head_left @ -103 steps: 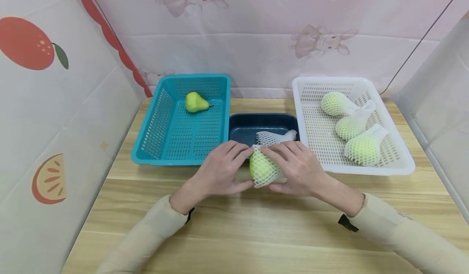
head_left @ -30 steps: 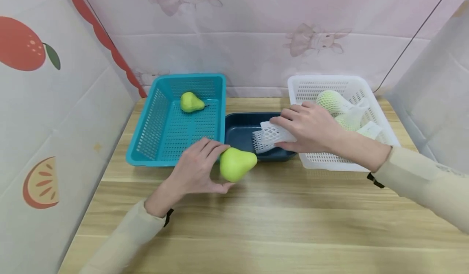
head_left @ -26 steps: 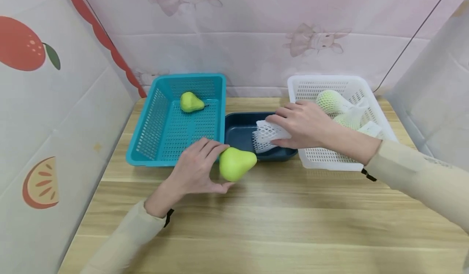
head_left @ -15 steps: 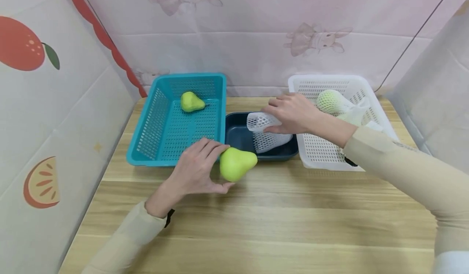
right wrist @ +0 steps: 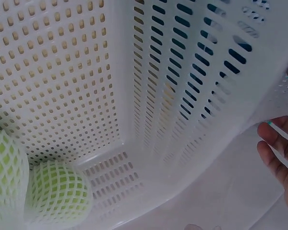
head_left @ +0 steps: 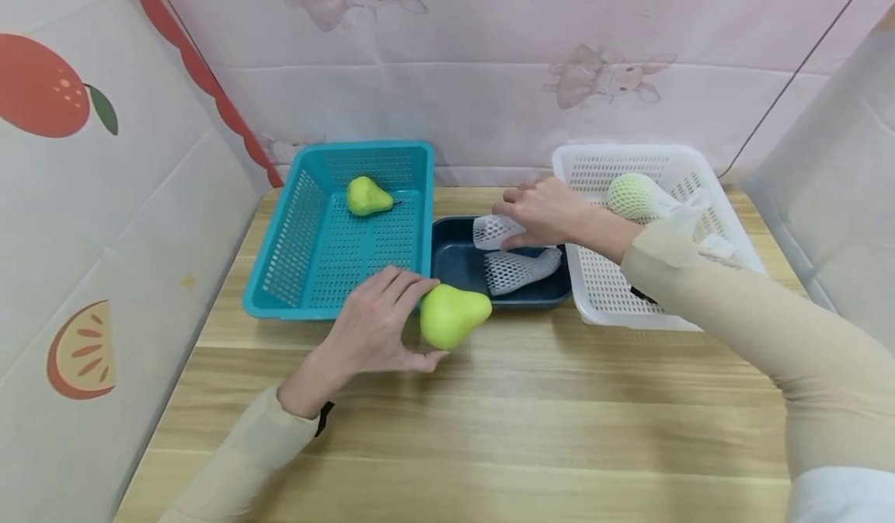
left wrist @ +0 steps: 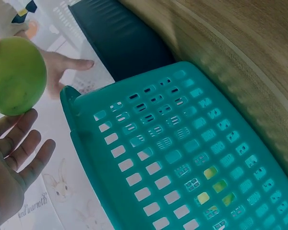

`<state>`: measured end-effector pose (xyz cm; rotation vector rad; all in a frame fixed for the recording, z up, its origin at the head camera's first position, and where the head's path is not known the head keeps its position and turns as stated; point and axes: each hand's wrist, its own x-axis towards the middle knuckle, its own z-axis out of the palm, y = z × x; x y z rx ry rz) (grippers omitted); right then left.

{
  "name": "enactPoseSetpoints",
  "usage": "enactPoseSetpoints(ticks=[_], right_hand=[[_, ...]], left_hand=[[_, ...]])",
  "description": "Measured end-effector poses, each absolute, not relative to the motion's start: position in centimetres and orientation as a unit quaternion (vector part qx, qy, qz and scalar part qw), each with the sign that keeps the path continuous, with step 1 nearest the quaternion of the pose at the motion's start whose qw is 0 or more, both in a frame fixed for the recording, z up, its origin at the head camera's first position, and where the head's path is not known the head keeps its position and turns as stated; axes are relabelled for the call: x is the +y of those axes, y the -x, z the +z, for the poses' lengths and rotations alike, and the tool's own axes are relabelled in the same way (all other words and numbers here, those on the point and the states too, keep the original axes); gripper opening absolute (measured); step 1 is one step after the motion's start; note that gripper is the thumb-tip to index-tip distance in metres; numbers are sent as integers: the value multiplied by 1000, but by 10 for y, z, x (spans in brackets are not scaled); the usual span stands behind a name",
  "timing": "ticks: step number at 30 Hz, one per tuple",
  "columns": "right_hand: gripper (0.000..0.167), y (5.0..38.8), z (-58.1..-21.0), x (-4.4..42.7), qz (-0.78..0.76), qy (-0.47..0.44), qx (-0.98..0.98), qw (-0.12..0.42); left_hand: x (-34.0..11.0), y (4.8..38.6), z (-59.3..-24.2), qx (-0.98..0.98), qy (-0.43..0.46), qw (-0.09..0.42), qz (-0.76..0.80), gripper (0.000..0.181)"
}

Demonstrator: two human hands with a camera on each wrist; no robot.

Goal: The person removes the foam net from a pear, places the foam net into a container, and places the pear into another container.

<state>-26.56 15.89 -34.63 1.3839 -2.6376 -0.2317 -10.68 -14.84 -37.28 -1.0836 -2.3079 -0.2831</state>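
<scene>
The left hand (head_left: 377, 325) is gripping a green pear (head_left: 453, 317), with the thumb on the near side and fingertips on the far side. In the left wrist view, some other fingers are sticking out, not touching it. The pear is wearing no net. It is sitting over the wooden table (head_left: 489, 437), just in front of the dark tray (head_left: 454, 257); I cannot tell if it is touching the wood.

The right hand (head_left: 545, 212) is hanging over the back of the tray. Its fingers and thumb seem to be holding a white net (head_left: 492, 233), but I cannot tell how hard they are squeezing. Another net (head_left: 517, 273) is lying in the tray, a bit nearer the person.

The step looks like putting the net down in the tray. Doing it well means keeping the net low, laying it beside the other and letting go gently, so the holes are not catching on a finger. The left hand should be gripping softly but surely, because the smooth, round pear could be slipping.

In the teal basket (head_left: 275, 305), 1 more bare pear (head_left: 367, 196) is lying on its side. In the white basket (head_left: 594, 278), the right wrist view is showing 2 netted pears (right wrist: 59, 192).
</scene>
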Motion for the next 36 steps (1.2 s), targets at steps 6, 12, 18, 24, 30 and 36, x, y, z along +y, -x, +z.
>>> enactPoseSetpoints(ticks=[6,12,18,24,30,36], right_hand=[[61,272,-356,158,-94,-449,-887,48],[65,272,-362,159,-104,-431,-896,36],[77,269,-358,161,-99,-418,-902,33],[85,260,-350,172,-92,-406,-908,50],[88,243,-338,182,-61,-397,-913,76],[96,220,-333,191,-28,-378,-917,121]], left_hand=[[-149,107,-373,-865,402,281,-107,92],[-148,106,-373,-865,401,283,-106,92],[-149,107,-372,-865,400,283,-106,93],[-149,108,-372,-866,399,283,-105,92],[-150,109,-371,-865,401,283,-103,93],[-150,110,-370,-861,405,291,-97,94]])
